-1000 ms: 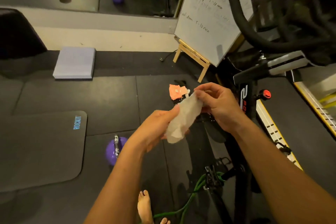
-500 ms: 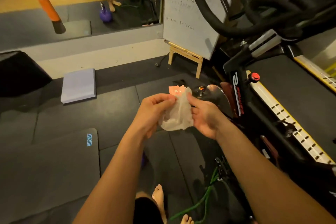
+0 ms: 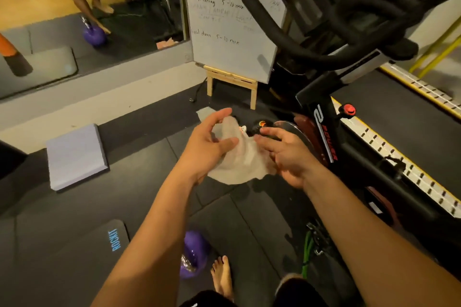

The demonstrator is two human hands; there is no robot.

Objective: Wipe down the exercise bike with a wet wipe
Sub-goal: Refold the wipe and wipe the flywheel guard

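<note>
**A:** Wet wipe: where is it, and has it reached the bike?

**B:** It hangs in the air between the two hands, crumpled and only partly spread, over the dark floor. It touches nothing but the hands.

**A:** Take me across from the left.

**B:** The left hand is wide open, with its fingers nearly straight and its thumb laid on the wipe's left side. The right hand has its fingers stretched out over the wipe's right edge. I can't tell whether that thumb pins the cloth or whether the wipe only rests there.

**A:** And the bike?

**B:** The exercise bike stands just right of the hands. Its silver flywheel is close behind the right fingers, and its handlebars are higher up and well apart from the wipe.

**A:** So how far along would you put it?

**B:** At the very start, I'd say. The wipe is out and in hand, which is the only part I'd count as done. It looks like it is being opened out before use. The frame, flywheel and handlebars show no streaks or wet patches, though the dim light would hide them. I'd judge all the wiping is left to do.

**A:** What needs care next?

**B:** Probably getting a firm hold on the wipe, since a loose, damp one could slip to the floor.
</note>
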